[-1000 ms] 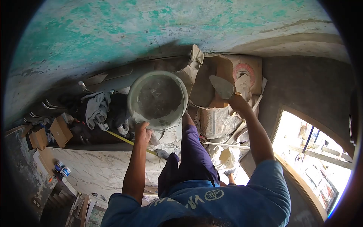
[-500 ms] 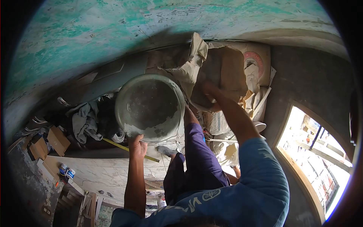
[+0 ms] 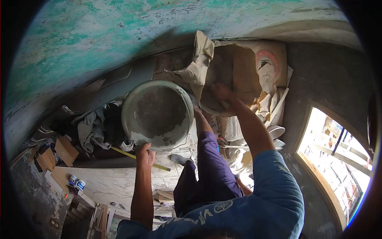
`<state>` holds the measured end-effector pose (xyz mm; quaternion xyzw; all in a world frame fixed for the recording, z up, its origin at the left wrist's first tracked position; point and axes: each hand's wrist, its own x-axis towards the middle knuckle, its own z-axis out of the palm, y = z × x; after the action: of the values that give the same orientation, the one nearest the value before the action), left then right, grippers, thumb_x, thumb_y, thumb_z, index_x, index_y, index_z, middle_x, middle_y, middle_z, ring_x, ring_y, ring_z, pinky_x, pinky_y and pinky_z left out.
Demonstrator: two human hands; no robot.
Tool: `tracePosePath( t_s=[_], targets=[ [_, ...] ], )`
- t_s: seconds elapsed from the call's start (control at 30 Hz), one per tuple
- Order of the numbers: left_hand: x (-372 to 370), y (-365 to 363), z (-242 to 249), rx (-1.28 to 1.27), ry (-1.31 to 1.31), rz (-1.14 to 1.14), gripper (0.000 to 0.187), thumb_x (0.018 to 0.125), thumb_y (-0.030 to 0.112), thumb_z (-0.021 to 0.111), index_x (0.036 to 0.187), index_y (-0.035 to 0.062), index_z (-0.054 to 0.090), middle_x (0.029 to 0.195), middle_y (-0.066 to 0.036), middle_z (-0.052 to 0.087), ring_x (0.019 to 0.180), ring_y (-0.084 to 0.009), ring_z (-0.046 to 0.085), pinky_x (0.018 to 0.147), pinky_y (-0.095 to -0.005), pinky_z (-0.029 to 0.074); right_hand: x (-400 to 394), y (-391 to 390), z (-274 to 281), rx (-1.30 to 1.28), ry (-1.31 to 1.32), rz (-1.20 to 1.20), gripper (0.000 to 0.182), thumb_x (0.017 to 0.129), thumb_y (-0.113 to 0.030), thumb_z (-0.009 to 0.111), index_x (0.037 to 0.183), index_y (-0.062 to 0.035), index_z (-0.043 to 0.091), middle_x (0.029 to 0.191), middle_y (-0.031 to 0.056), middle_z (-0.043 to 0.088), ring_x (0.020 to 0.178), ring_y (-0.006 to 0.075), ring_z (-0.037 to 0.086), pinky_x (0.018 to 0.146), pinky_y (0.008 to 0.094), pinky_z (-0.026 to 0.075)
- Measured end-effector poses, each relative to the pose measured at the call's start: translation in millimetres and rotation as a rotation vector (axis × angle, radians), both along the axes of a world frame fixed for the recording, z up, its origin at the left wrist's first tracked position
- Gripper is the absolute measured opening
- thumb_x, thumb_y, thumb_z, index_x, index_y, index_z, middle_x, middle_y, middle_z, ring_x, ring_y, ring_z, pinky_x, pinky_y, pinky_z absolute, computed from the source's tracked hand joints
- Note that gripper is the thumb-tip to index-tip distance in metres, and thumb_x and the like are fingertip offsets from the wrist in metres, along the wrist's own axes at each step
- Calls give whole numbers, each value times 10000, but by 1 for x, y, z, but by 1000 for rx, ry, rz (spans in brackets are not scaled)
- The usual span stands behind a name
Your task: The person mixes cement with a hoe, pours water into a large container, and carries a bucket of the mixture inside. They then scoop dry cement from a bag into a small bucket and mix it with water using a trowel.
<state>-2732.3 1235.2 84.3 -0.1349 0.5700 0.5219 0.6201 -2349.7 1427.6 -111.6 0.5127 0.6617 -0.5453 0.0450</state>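
A round grey basin (image 3: 159,113), crusted with pale residue along its near rim, is tilted so its inside faces me. My left hand (image 3: 145,154) grips the rim at the bottom, thumb over the edge. To the right lies a brown paper sack (image 3: 244,75), torn wide open, with grey powder (image 3: 215,105) inside. My right hand (image 3: 223,94) reaches into the opening, close to the powder. Its fingers are dim and partly hidden, so I cannot make out whether they hold anything. A torn paper flap (image 3: 201,59) stands up between basin and sack.
A green-and-white wall (image 3: 99,36) runs along the far side. Grey cloth (image 3: 91,129) lies left of the basin, near a yellow measuring strip (image 3: 161,167). Cardboard boxes (image 3: 65,151) sit farther left. A bright framed opening (image 3: 338,155) is at right.
My right hand, smeared by motion before, has shifted slightly within the sack and shows more clearly. The left hand keeps its hold on the basin, and my view has shifted a little.
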Motion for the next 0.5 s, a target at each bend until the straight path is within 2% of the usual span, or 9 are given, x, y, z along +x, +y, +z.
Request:
tracePosePath(
  t_s=[0.07, 0.13, 0.23, 0.37, 0.5],
  targets=[
    [-2, -1, 2, 25, -9, -15, 571, 675, -79, 544, 1224, 65, 480, 1180, -56, 532, 1108, -205, 515, 1002, -415, 403, 13, -4, 18, 48, 107, -104, 383, 913, -387, 505, 969, -13, 570, 707, 81, 589, 597, 172, 570, 585, 350, 494],
    [-4, -12, -5, 64, -53, -40, 632, 691, -40, 532, 1300, 86, 416, 1262, -82, 490, 1200, -281, 460, 1040, -495, 350, 24, -5, 48, 24, 112, -111, 358, 906, -365, 515, 963, -16, 573, 695, 78, 585, 613, 164, 576, 583, 340, 494],
    [-3, -14, -2, 110, -27, -73, 643, 678, -38, 531, 1299, 87, 418, 1254, -87, 494, 1186, -285, 473, 1029, -499, 363, 36, 3, 106, -49, 42, -187, 307, 894, -320, 528, 946, -22, 577, 667, 68, 572, 603, 149, 573, 548, 314, 486],
    [15, 5, 39, 147, -84, -40, 660, 660, -60, 523, 1296, 83, 417, 1238, -95, 502, 1175, -287, 483, 1016, -496, 381, 44, 6, 192, -214, -112, -326, 237, 888, -258, 517, 914, -29, 574, 630, 45, 539, 506, 137, 532, 446, 284, 452],
    [35, 24, 72, 135, -83, -61, 619, 658, -85, 510, 1252, 75, 447, 1186, -101, 523, 1135, -279, 510, 978, -482, 421, 58, 0, 254, -283, -36, -458, 220, 893, -238, 502, 882, -27, 566, 619, 39, 522, 457, 117, 505, 401, 276, 431]
  ],
)
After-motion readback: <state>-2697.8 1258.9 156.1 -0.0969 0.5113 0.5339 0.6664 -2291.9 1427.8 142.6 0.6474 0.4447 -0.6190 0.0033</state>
